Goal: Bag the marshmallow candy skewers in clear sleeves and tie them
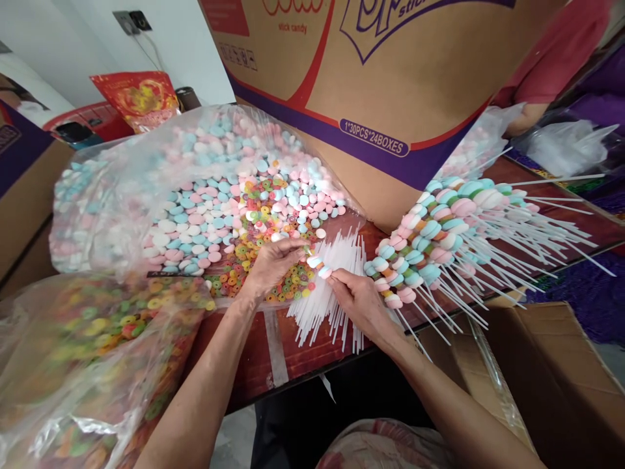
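Observation:
My right hand [360, 301] is closed round the lower end of a candy skewer [319, 266], on which pink, white and blue marshmallow discs alternate with an orange ring. At the skewer's tip, the fingers of my left hand [273, 264] pinch a small greenish gummy ring [307, 250], partly hidden by the fingertips. Below both hands lies a heap of white plastic sticks [325, 312]. Loose gummy rings [249, 251] spread beside my left hand, next to many pastel marshmallow discs [188, 228]. Finished-looking candy skewers [430, 241] are stacked to the right of my right hand.
A large cardboard box [390, 85] stands behind the table [244, 365]. A clear bag of gummy rings [92, 371] lies at front left. Farther back are a red pouch [139, 98] and another person's red sleeve [561, 58]. An opened carton [551, 365] sits lower right.

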A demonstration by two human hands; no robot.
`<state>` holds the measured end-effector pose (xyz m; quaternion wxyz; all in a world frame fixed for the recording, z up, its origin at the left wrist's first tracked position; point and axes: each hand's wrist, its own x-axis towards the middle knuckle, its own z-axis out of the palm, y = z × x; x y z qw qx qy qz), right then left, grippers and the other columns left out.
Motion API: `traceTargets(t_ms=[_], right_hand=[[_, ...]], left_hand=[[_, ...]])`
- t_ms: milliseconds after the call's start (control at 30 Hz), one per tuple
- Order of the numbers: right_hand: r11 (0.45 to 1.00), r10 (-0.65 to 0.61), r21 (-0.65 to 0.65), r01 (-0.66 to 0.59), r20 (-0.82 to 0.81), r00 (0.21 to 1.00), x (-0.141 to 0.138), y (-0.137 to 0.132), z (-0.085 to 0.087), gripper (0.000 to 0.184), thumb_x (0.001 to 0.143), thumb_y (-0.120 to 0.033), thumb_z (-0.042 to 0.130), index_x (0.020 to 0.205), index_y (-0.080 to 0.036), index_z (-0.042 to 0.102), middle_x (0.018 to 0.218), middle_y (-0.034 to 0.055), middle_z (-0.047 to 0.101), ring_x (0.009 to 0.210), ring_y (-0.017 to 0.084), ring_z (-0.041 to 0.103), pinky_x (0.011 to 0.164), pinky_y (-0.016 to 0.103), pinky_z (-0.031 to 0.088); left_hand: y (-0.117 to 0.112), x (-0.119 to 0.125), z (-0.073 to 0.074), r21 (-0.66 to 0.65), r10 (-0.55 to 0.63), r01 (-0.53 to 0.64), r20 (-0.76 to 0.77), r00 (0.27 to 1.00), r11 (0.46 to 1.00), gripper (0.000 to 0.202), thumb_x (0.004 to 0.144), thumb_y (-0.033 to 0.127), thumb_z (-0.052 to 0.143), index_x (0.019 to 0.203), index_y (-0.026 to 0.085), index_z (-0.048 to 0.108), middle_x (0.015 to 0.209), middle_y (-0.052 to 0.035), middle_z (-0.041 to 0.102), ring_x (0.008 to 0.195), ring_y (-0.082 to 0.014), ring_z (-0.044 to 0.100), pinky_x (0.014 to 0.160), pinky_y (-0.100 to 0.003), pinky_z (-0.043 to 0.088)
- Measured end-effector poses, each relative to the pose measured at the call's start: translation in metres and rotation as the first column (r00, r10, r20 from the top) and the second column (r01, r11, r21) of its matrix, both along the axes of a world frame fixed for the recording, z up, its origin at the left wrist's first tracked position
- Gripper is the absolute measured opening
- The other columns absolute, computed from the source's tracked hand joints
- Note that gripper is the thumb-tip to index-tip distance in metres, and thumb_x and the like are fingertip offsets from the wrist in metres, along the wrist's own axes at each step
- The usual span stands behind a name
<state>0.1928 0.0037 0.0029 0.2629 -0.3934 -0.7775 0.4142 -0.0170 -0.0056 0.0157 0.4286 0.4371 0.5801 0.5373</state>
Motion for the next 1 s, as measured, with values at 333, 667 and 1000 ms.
traceTargets(t_ms=[333,667,1000], right_hand=[[0.995,0.101,0.009,-0.100,-0.076,0.992,0.009,0.008,0.001,0.032,0.095,-0.035,0.046,0.077,-0.018,0.066,0.067,0.0002,0.056,0.066,0.015,0.048,0.065,0.026,0.040],[0.999,0.035,0.020,-0.034,-0.102,0.994,0.006,0.004,-0.001,0.028,0.092,-0.035,0.050,0.079,-0.019,0.069,0.069,0.0022,0.063,0.068,0.017,0.052,0.066,0.027,0.042],[0.995,0.075,0.070,-0.069,-0.095,0.993,0.005,0.000,-0.002,0.030,0.097,-0.033,0.045,0.081,-0.018,0.066,0.069,-0.0004,0.057,0.063,0.014,0.047,0.063,0.026,0.037]], left_hand=[[-0.014,-0.011,0.003,-0.107,-0.117,0.132,0.137,0.984,0.985,0.041,0.071,0.053,0.078,0.089,0.017,0.080,0.063,-0.0021,0.063,0.059,-0.0102,0.052,0.059,-0.024,0.044],[-0.012,-0.004,0.001,-0.089,-0.089,0.113,0.236,0.968,0.990,0.036,0.070,0.049,0.080,0.084,0.017,0.076,0.068,-0.0016,0.058,0.059,-0.0091,0.045,0.053,-0.022,0.039],[-0.016,0.005,0.005,-0.160,-0.086,0.106,0.127,0.988,0.981,0.036,0.066,0.050,0.083,0.075,0.016,0.076,0.056,0.0005,0.054,0.055,-0.0092,0.043,0.052,-0.024,0.036]])
